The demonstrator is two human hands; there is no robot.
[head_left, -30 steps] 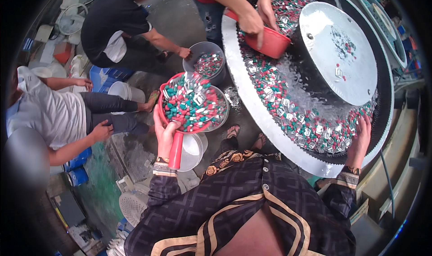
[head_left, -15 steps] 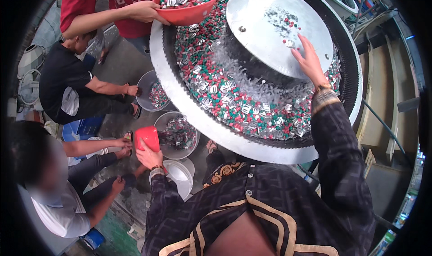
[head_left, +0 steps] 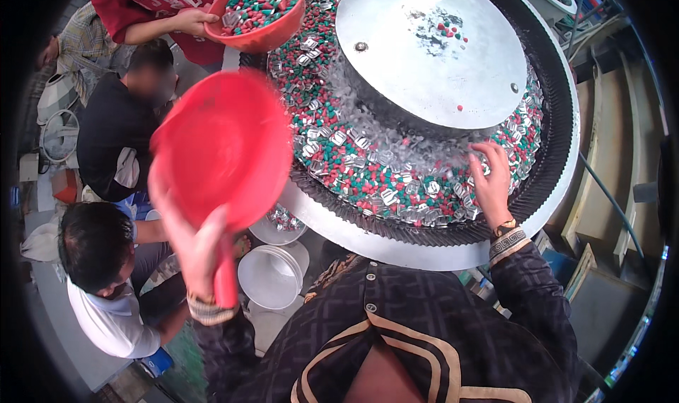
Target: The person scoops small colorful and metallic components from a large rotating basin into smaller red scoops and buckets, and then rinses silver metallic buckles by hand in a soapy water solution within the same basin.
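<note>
My left hand grips the handle of a red plastic scoop, raised and tipped toward the big round metal machine. Its ring-shaped trough is full of small red, green and silver pieces. My right hand rests with spread fingers on those pieces at the trough's near right side, holding nothing. A domed silver lid covers the machine's centre, with a few loose pieces on top.
A person in a red shirt holds a red bowl of the same pieces over the trough's far left. Two other people crouch at my left by metal bowls and a white bucket on the floor.
My left hand lifted the red scoop from low by the floor bowls up to the trough's edge. My right hand slid from the lid's rim down onto the pieces.
</note>
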